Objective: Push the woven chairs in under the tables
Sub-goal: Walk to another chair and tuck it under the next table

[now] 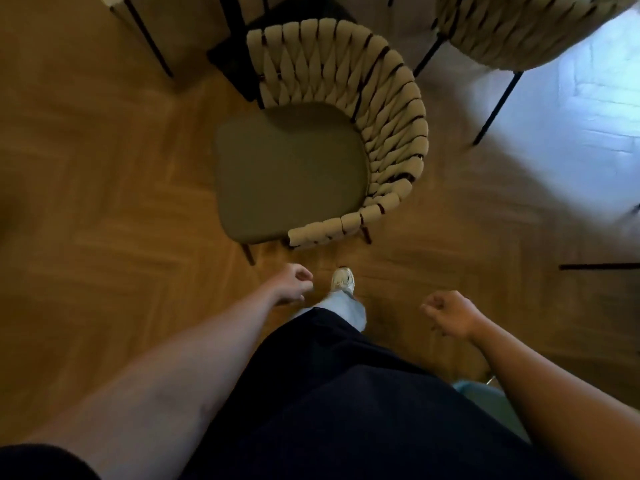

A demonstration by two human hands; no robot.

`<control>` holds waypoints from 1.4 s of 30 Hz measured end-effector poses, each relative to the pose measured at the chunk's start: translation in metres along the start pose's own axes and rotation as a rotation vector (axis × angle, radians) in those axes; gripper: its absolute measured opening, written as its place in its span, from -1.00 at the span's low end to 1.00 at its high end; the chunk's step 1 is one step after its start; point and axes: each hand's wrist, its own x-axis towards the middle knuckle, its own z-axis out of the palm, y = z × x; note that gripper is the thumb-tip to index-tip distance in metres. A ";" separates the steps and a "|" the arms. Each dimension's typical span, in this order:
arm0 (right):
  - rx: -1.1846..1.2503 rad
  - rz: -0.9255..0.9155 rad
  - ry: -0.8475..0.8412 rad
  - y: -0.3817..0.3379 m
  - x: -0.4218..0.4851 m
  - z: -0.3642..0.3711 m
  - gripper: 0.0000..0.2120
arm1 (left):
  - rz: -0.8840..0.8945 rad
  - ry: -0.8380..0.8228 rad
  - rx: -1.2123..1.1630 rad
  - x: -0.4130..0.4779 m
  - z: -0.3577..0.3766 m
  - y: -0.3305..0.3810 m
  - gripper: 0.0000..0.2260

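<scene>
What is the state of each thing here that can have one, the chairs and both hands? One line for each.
near woven chair: upright on the floor, seat bare and wholly uncovered, no hand on it.
second woven chair: upright, partly out of view at the top right, untouched.
left hand: fingers loosely curled, holds nothing, apart from the chair.
right hand: fingers loosely curled, holds nothing.

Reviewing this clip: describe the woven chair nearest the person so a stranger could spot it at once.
On the herringbone wood floor, look mid-frame just beyond the person's shoe. The woven chair there shows its whole olive seat cushion, open side facing left. The second woven chair, top right, is cut off by the frame and shows no seat.
</scene>
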 end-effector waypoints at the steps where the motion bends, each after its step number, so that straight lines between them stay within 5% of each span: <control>1: -0.025 -0.035 -0.004 -0.006 0.011 -0.016 -0.90 | -0.013 0.002 -0.027 0.005 0.006 0.007 -0.83; 9: -0.097 -0.178 0.013 -0.047 0.084 -0.134 -0.92 | -0.098 0.013 -0.137 0.061 0.021 0.088 -0.80; 16: -0.248 -0.208 -0.049 -0.067 0.137 -0.205 -0.73 | -0.048 0.104 -0.275 0.072 0.016 0.153 -0.82; 19: -0.314 -0.255 -0.108 -0.085 0.163 -0.224 -0.91 | -0.091 0.165 -0.399 0.074 0.030 0.164 -0.84; 30: -0.504 -0.396 -0.274 -0.133 0.253 -0.307 -0.70 | -0.351 0.441 -1.438 0.091 0.151 0.240 -0.76; 37: -0.011 -0.173 -0.283 -0.178 0.283 -0.321 -0.33 | -0.329 0.611 -2.191 0.142 0.158 0.294 -0.57; 42: 0.140 -0.174 -0.332 -0.207 0.305 -0.294 -0.55 | -0.202 0.636 -2.322 0.176 0.138 0.291 -0.38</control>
